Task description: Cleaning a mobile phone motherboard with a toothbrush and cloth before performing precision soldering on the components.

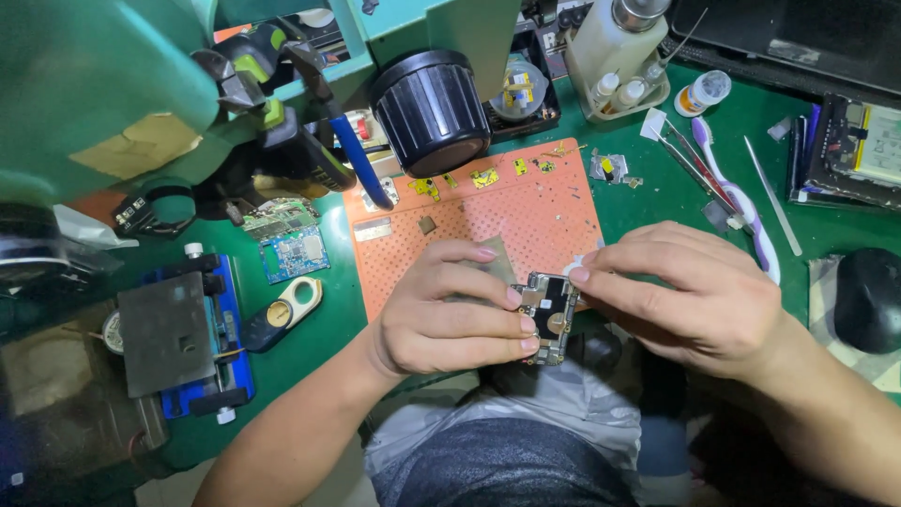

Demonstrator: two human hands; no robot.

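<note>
Your left hand (441, 314) & right hand (690, 291) both pinch the board (549, 314) at the desk edge, just off the mat (526, 221). Shields (483, 176) already off on the mat; board not yet set down.

Orange perforated mat (526, 211); green bench (657, 188)

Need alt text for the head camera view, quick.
Both hands, left hand and right hand, hold a small circuit board between them at the near edge of an orange perforated mat on a green workbench, below a black microscope lens.
</note>
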